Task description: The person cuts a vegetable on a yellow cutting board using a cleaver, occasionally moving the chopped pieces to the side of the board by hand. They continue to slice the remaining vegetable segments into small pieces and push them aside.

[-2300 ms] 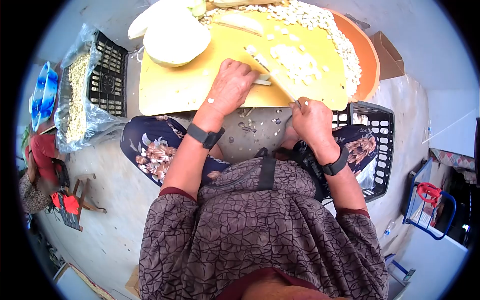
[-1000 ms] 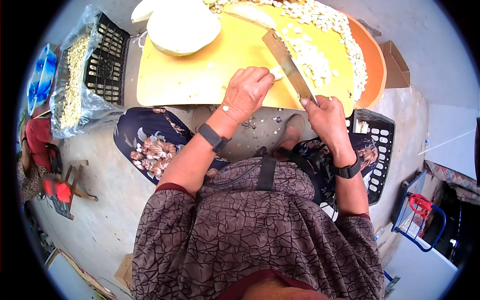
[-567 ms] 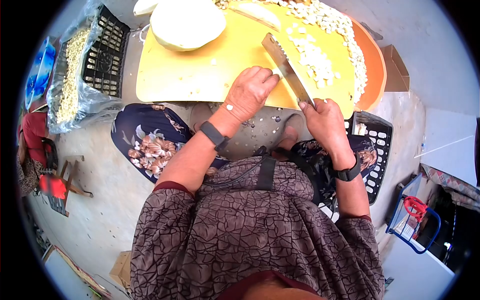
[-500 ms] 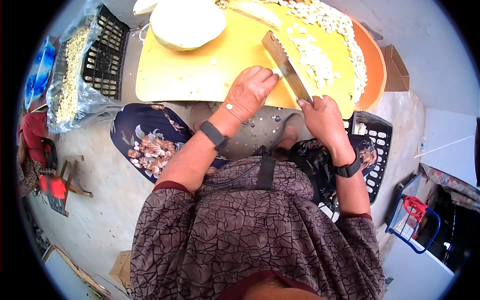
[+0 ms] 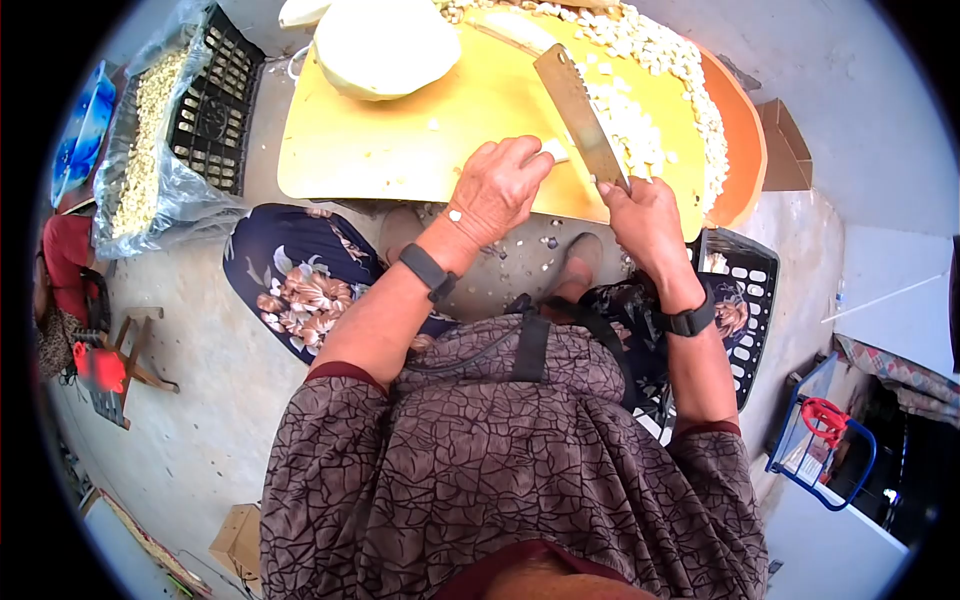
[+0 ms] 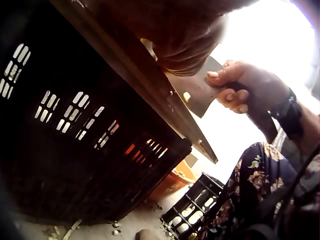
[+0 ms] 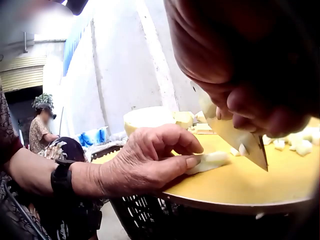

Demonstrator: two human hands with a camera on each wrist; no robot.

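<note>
My left hand (image 5: 500, 185) pinches a pale, wet-looking vegetable strip (image 7: 212, 161) between thumb and fingers, low over the yellow cutting board (image 5: 350, 150). In my right hand (image 5: 645, 222) is the handle of a cleaver (image 5: 585, 115), its notched spine showing in the head view. The blade stands just right of the strip's end, with a small pale bit stuck to it in the left wrist view. Diced pale cubes (image 5: 640, 140) lie on the board beyond the blade. A large peeled pale vegetable (image 5: 385, 45) sits at the back left, and a cut wedge (image 5: 515, 32) lies behind.
An orange basin (image 5: 742, 150) with many cut pieces sits beyond the board's right side. Black crates (image 5: 215, 110) stand left, with a plastic bag of diced pieces (image 5: 150, 130), and below right. Another person (image 7: 42, 127) sits in the background.
Since the earliest frame the cleaver has turned from edge-on to showing its broad face, and both hands have moved right. In the last half second the blade has shifted slightly up and right.
</note>
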